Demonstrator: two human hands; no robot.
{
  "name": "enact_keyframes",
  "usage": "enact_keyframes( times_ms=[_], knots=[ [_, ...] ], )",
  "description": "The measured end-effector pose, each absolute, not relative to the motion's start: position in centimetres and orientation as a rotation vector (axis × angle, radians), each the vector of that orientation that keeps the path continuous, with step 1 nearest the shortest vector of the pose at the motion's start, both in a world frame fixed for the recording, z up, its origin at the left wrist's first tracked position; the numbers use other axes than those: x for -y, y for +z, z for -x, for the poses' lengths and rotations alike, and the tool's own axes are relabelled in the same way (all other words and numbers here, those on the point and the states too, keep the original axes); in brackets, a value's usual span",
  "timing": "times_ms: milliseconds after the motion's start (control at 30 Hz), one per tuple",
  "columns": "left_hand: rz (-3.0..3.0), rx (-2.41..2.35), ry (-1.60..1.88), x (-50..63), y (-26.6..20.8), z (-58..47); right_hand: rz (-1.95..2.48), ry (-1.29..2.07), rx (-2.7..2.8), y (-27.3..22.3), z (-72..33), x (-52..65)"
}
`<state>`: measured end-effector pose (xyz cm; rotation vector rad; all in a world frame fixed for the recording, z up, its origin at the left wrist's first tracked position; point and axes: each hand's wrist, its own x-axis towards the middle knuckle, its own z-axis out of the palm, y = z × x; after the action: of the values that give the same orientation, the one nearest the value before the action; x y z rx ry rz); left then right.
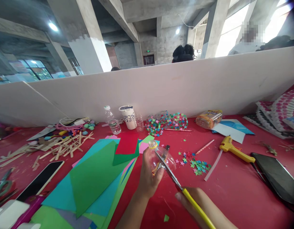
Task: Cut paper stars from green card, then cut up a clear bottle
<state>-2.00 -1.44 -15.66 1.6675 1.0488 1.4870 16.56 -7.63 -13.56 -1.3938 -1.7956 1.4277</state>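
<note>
My left hand grips the clear top part of a plastic bottle, its neck pointing up and away. A yellow ring sits round the neck, and orange print shows on the wall. My right hand holds a pair of scissors with yellow handles. Their metal blades lie across the bottle top, the tips close to its neck; whether they cut into the plastic I cannot tell. Right of the bottle top lie scattered star sequins. Layered coloured paper spreads to the left of my left hand.
Along the white partition stand a water bottle, a white cup and a container of stars. To the right lie a yellow glue gun and a black tablet-like device. Wooden sticks and a phone lie left.
</note>
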Motion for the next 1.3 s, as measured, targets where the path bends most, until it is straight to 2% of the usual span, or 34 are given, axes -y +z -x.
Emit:
enact_keyframes(
  times_ms=[267,433,633,833,967,1133,1300],
  knots=[
    [-1.663,-1.062,1.480,1.0,-15.7,2.5,1.320,1.463,1.678,-12.6,-16.6,8.2],
    [-1.564,-1.087,1.509,0.9,-15.6,2.2,1.290,1.630,1.738,-12.9,-17.0,7.5],
    [-1.450,-1.138,1.626,1.0,-15.8,1.3,1.334,1.456,1.762,-13.3,-17.7,6.9],
    [-1.447,-1.261,1.628,0.2,-14.9,2.5,1.129,1.710,1.763,-12.4,-18.0,7.5],
    [-1.192,-1.257,1.820,-0.7,-14.3,3.5,1.372,1.380,1.915,-12.8,-17.8,7.1],
    [-1.013,-1.098,1.827,-0.9,-14.5,3.3,1.678,0.784,2.076,-13.2,-18.3,6.5],
    [-0.961,-1.095,1.775,-0.9,-15.0,3.2,1.734,0.605,2.012,-13.0,-19.5,6.0]
  ],
)
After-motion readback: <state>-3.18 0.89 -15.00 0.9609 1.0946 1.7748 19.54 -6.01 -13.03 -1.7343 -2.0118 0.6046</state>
